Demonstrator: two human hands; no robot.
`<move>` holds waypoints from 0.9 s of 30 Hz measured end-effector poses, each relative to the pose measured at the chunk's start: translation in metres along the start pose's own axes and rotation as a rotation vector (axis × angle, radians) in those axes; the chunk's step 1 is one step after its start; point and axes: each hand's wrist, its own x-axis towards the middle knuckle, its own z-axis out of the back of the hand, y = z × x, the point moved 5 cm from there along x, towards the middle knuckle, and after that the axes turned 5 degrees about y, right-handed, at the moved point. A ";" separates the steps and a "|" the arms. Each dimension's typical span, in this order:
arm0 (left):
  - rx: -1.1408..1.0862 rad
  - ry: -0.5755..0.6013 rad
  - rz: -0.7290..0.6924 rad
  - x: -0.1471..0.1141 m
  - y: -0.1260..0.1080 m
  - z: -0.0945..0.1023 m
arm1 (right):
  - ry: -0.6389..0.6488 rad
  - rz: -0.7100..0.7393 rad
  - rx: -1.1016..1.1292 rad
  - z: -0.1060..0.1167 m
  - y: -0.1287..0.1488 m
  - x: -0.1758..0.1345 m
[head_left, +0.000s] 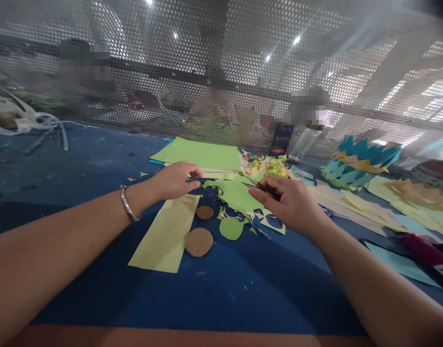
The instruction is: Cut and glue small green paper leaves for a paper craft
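One pair of scissors [257, 185] in right hand [292, 198], blades parted over ragged green paper [235, 194] on tabletop [224, 284], left hand [176, 180] empty, thumb off fingers; paper's likely light, limp, tearable, so pinch its broad uncut part, not thin edges.

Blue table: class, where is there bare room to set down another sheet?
On the blue table, mainly in front, between the larger brown disc and the near edge, bar small specks. Another patch, lightly littered, lies left, between the left hand and the white straps. Crowded: around the right hand, green paper, scrap pile, paper strips.
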 end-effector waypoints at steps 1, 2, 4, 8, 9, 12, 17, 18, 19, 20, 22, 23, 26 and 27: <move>0.023 0.005 -0.027 0.002 0.002 -0.005 | -0.013 -0.003 -0.001 0.001 -0.001 0.000; 0.050 0.001 -0.050 0.003 0.004 -0.009 | -0.027 -0.005 -0.006 0.002 -0.002 0.001; 0.084 -0.038 -0.069 0.004 0.007 -0.012 | -0.052 -0.010 -0.022 0.003 -0.005 0.001; 0.089 -0.125 -0.042 0.003 0.011 -0.003 | -0.057 -0.030 -0.052 0.004 -0.009 0.002; 0.083 -0.115 -0.041 0.002 0.009 -0.001 | -0.050 -0.037 -0.054 0.004 -0.010 0.002; 0.031 0.007 -0.081 -0.004 -0.007 0.001 | -0.041 -0.040 -0.061 0.004 -0.011 0.002; -0.056 0.273 -0.148 -0.018 -0.040 -0.009 | -0.011 -0.041 -0.076 0.003 -0.007 0.003; -0.051 0.298 -0.161 -0.020 -0.044 -0.011 | 0.000 -0.041 -0.078 0.003 -0.007 0.003; -0.047 0.317 -0.164 -0.021 -0.046 -0.013 | 0.011 -0.040 -0.079 0.002 -0.007 0.004; -0.051 0.340 -0.157 -0.022 -0.046 -0.015 | 0.020 -0.039 -0.077 0.001 -0.007 0.004; -0.088 0.392 -0.121 -0.022 -0.044 -0.020 | 0.037 -0.041 -0.063 -0.001 -0.007 0.005; -0.127 0.420 -0.103 -0.021 -0.043 -0.022 | 0.045 -0.043 -0.049 -0.003 -0.008 0.006; -0.318 0.419 -0.063 -0.017 -0.040 -0.026 | 0.063 -0.051 0.020 -0.006 -0.006 0.006; -0.402 0.383 -0.057 -0.015 -0.040 -0.025 | 0.067 -0.055 0.048 -0.008 -0.005 0.006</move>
